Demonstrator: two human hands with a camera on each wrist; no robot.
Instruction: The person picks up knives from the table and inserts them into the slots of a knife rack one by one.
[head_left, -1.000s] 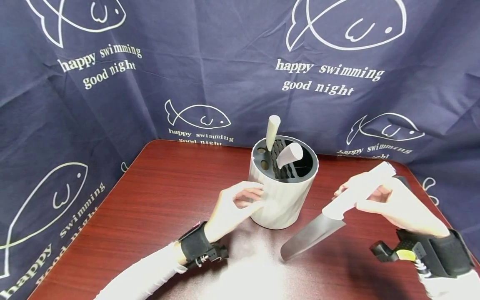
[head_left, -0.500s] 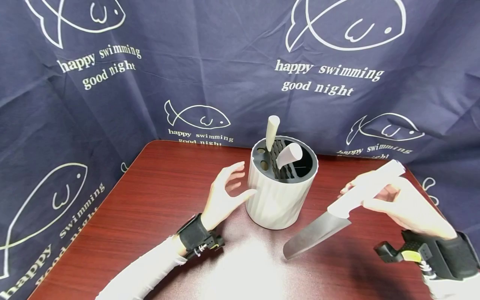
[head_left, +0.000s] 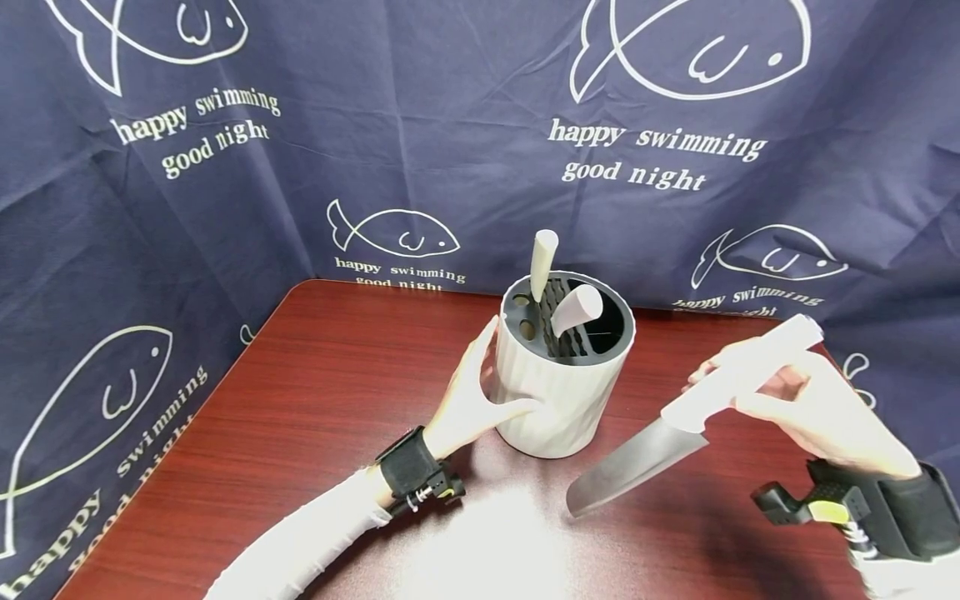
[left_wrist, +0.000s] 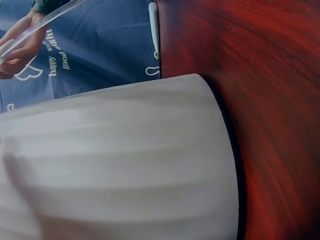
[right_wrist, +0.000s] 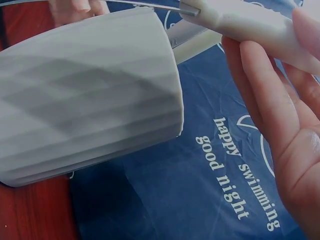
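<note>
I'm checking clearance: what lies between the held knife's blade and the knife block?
In the head view, only a bare strip of tabletop shows between the knife's blade and the knife block.

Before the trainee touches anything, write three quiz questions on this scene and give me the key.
1. Count: In the head view, how many white handles stick up from the ribbed white cylindrical knife block?

2. Choose: What does the right hand hold?
A. A pair of black scissors
B. A white-handled knife with a broad grey metal blade
C. A round wooden spoon

3. True or false: The left hand is at the side of the block, and the knife's blade is outside the block.

Key:
1. Two
2. B
3. True
</note>
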